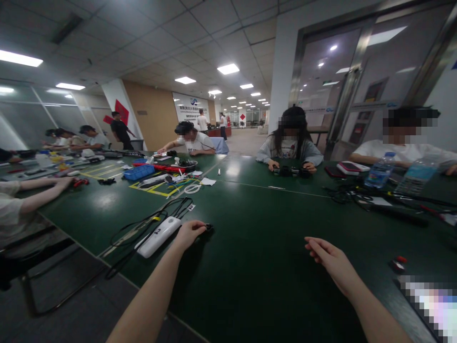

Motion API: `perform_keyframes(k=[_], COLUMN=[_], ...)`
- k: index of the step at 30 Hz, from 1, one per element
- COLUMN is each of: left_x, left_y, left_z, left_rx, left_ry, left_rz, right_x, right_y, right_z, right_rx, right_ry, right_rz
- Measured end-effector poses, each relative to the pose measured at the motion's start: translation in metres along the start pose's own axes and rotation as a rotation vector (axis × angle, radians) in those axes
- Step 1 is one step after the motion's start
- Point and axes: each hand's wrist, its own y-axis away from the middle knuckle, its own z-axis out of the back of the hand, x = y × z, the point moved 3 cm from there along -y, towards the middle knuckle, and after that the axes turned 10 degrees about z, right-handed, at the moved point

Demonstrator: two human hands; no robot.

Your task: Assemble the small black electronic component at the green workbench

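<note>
Over the green table (250, 267), my left hand (189, 234) is closed in a pinch, with a small black object (209, 227) at its fingertips. The object is too small and dark for me to tell its kind. A white power strip (159, 237) marked "2" lies just left of that hand, with black cables (143, 228) around it. My right hand (330, 259) is held apart on the other side, thumb and fingers pressed together. Whatever may be between those fingertips is hidden. Farther right rests a small black-and-red item (399, 263).
A blurred-out screen (428, 305) lies at the lower right. Water bottles (380, 170) and tangled cables (371, 200) are on the right. A blue basket (138, 172) and a white cable coil (193, 189) sit farther back left. Co-workers (291, 143) sit around the table.
</note>
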Motion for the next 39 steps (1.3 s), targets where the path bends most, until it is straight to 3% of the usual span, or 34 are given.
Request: perform_keyframes(k=[6,17,26,32,39], left_x=[-0.001,0.0,0.006,0.011,0.015], left_y=[0.0,-0.001,-0.006,-0.011,-0.01], left_z=[0.004,0.001,-0.006,-0.004,-0.004], left_rx=[0.057,0.002,0.048,-0.184,-0.174], left_ry=[-0.006,-0.077,0.002,-0.14,-0.157], left_rz=[-0.02,0.007,-0.08,-0.071,-0.08], right_x=[0.002,-0.007,-0.004,-0.001,0.0], right_y=[0.002,-0.003,-0.001,0.001,0.002], right_z=[0.0,0.001,0.001,0.0,0.001], right_rx=[0.012,0.032,0.032,0.044,0.05], right_ry=[0.003,0.011,0.01,-0.002,-0.033], right_rz=[-0.004,0.026,0.019,0.033,0.032])
